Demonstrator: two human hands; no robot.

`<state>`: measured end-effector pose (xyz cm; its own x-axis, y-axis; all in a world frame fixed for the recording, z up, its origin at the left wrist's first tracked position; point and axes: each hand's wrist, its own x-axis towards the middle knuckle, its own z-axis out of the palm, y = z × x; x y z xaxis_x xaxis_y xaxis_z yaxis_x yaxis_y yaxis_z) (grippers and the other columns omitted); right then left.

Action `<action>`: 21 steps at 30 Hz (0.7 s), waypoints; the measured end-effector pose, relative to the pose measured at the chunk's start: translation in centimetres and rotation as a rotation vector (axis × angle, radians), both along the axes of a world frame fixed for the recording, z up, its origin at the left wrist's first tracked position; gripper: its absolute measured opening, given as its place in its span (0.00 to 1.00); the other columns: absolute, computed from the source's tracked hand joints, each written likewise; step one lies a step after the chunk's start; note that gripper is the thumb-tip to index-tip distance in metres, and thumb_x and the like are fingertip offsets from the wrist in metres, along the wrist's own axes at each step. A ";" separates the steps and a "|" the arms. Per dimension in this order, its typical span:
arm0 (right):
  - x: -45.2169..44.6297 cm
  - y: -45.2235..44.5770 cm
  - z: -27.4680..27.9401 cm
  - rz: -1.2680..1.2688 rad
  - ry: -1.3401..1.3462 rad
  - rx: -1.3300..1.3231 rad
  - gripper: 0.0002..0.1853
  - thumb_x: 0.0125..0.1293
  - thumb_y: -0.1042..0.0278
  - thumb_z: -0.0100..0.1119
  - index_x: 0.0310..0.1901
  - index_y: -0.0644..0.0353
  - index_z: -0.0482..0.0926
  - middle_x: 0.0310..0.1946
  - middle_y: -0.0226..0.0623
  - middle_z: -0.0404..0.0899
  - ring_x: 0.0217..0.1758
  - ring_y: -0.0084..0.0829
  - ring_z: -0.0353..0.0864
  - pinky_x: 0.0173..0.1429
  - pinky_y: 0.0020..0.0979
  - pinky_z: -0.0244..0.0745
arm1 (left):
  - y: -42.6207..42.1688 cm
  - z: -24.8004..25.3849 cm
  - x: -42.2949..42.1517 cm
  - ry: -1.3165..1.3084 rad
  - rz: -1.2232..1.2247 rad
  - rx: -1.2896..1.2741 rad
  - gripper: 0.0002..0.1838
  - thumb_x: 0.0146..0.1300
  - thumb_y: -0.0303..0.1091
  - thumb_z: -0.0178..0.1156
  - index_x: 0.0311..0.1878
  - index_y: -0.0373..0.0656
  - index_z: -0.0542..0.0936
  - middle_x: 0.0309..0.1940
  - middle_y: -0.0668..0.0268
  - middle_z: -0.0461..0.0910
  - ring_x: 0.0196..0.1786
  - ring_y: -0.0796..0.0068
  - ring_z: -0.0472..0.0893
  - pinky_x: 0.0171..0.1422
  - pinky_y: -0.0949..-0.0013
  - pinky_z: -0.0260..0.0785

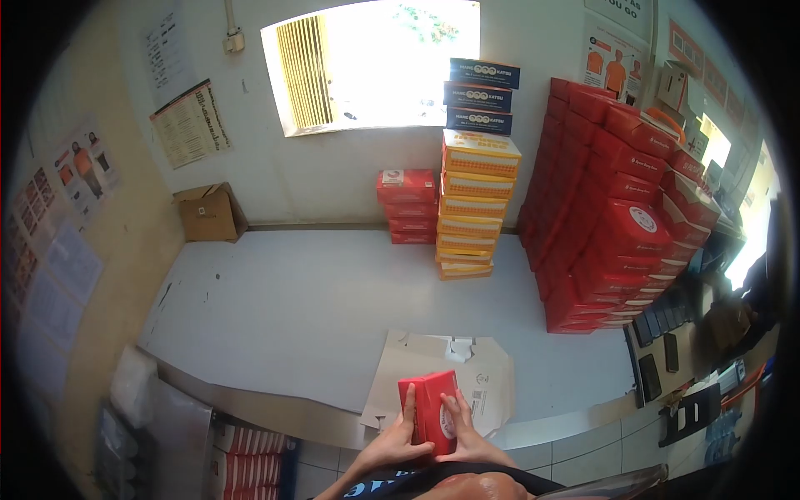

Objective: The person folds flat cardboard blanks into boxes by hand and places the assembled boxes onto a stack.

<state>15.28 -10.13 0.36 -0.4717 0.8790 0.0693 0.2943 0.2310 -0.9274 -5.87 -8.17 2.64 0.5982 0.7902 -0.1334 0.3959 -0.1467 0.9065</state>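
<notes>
A small red cardboard box (432,400) is held upright close to my body, above the near edge of the table. My left hand (398,442) presses on its left side, fingers along the face and thumb near the bottom. On the right side, my right hand (463,433) grips it and partly covers a white round print. Beneath and behind the box lies a flattened brown cardboard sheet (492,375) with a torn pale patch near its far edge.
Red boxes (617,192) are piled high at the right. Yellow-white boxes (475,183) with dark boxes (479,98) on top stand beside a short red stack (407,204). A brown carton (208,212) sits at the back left of the grey table (275,308). Phones (649,375) lie right.
</notes>
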 end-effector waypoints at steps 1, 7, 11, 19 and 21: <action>0.6 0.6 1.7 0.015 -0.053 0.069 0.61 0.36 0.46 0.77 0.73 0.37 0.49 0.72 0.63 0.25 0.75 0.67 0.28 0.73 0.60 0.39 | 0.1 -0.5 -0.1 -0.089 0.000 -0.011 0.67 0.53 0.45 0.64 0.66 0.51 0.10 0.70 0.32 0.38 0.73 0.36 0.50 0.73 0.53 0.52; -0.4 2.8 9.7 -0.203 -0.354 0.410 0.49 0.37 0.53 0.77 0.66 0.30 0.65 0.72 0.57 0.38 0.69 0.59 0.50 0.69 0.56 0.51 | 1.6 3.8 3.3 -0.344 0.348 0.116 0.62 0.62 0.43 0.60 0.65 0.43 0.11 0.73 0.43 0.28 0.76 0.49 0.44 0.74 0.55 0.49; -1.9 2.3 9.5 -0.625 0.234 0.205 0.59 0.45 0.49 0.77 0.71 0.61 0.47 0.71 0.46 0.43 0.73 0.47 0.46 0.72 0.52 0.48 | 2.9 0.5 1.9 -1.213 0.671 -0.165 0.42 0.70 0.34 0.43 0.72 0.41 0.24 0.74 0.51 0.34 0.75 0.63 0.45 0.76 0.60 0.42; 3.1 4.0 11.9 -0.395 0.300 0.128 0.65 0.47 0.61 0.78 0.73 0.49 0.31 0.63 0.48 0.59 0.66 0.37 0.62 0.67 0.44 0.62 | 7.1 4.9 1.3 -1.165 0.658 -0.038 0.40 0.63 0.32 0.51 0.73 0.40 0.42 0.64 0.53 0.63 0.63 0.65 0.69 0.66 0.61 0.64; 4.7 4.4 15.4 -0.584 -0.170 0.594 0.61 0.43 0.59 0.79 0.74 0.47 0.43 0.62 0.49 0.62 0.61 0.40 0.69 0.63 0.47 0.66 | 8.9 5.4 2.8 -1.055 0.702 -0.137 0.29 0.62 0.32 0.52 0.64 0.43 0.53 0.54 0.57 0.68 0.56 0.66 0.74 0.60 0.60 0.70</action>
